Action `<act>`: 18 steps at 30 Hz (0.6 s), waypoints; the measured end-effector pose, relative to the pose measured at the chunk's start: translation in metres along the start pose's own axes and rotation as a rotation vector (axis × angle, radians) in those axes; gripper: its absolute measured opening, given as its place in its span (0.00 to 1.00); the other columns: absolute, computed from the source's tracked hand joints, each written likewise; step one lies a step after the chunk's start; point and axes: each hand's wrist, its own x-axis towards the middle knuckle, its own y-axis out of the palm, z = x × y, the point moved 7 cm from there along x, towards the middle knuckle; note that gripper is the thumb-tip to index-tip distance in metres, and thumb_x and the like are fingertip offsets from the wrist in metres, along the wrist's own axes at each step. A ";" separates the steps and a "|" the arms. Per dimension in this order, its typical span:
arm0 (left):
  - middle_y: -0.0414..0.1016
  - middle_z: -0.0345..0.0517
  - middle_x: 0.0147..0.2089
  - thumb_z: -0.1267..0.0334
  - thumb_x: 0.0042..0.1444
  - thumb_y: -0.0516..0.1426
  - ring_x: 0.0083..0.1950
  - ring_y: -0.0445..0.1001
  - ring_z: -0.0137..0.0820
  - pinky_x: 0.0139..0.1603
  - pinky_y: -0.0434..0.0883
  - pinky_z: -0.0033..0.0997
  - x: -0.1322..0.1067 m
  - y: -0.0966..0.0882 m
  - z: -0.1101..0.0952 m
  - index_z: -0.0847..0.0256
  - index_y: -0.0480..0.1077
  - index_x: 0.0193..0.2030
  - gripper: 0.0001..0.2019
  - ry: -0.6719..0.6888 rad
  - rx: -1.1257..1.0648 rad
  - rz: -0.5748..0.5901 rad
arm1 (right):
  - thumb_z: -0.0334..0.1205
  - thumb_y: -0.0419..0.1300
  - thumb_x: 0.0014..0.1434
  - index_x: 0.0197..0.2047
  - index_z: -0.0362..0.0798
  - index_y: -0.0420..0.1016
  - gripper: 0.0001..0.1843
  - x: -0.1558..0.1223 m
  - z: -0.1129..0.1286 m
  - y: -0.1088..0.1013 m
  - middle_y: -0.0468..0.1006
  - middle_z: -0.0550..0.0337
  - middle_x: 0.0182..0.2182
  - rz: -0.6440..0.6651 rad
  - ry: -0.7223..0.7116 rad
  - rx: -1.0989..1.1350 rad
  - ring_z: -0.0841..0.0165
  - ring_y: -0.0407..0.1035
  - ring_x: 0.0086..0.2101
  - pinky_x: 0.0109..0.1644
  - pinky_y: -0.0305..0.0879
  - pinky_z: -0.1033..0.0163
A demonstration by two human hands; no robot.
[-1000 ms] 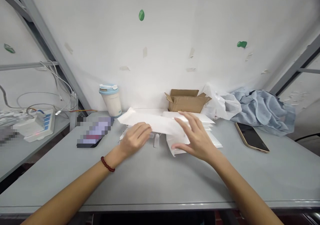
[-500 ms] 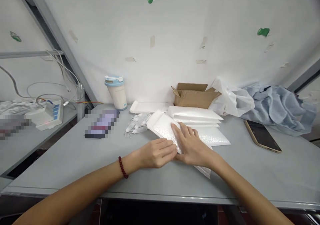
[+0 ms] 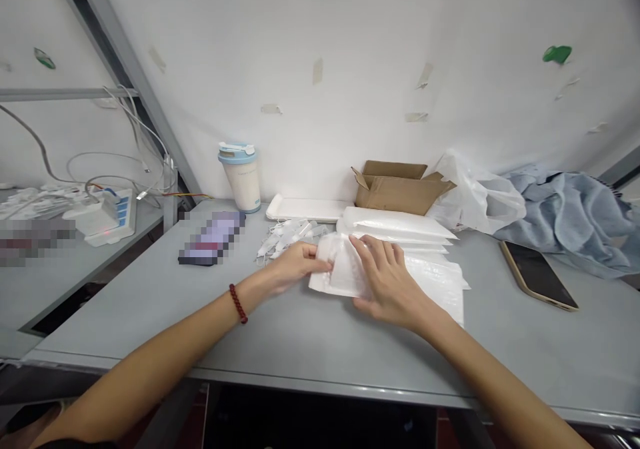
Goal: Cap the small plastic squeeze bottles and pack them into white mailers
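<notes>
A white bubble mailer lies crosswise in front of me, its left end tilted up a little from the table. My left hand pinches that left end between thumb and fingers. My right hand grips the mailer across its width, with the fingertips at the far edge and the thumb at the near edge. Under and right of my right hand lies another white bubble mailer. Just behind sits a stack of white mailers. Several small white pieces with thin strings lie beyond my left hand.
Along the wall stand a lidded cup, a white tray, an open cardboard box, a plastic bag and blue cloth. One phone lies right, a blurred one left. A power strip with cables is far left.
My left hand has moved left and up to the mailer's end, away from my right hand. The mailer has turned to lie more crosswise. The view has shifted slightly.
</notes>
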 end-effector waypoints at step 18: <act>0.68 0.39 0.23 0.55 0.60 0.48 0.24 0.67 0.28 0.26 0.63 0.27 -0.004 -0.001 -0.015 0.61 0.70 0.39 0.14 0.281 0.824 -0.265 | 0.40 0.54 0.52 0.56 0.44 0.59 0.27 0.000 -0.035 -0.024 0.71 0.48 0.40 -0.090 0.094 0.019 0.55 0.66 0.39 0.36 0.64 0.55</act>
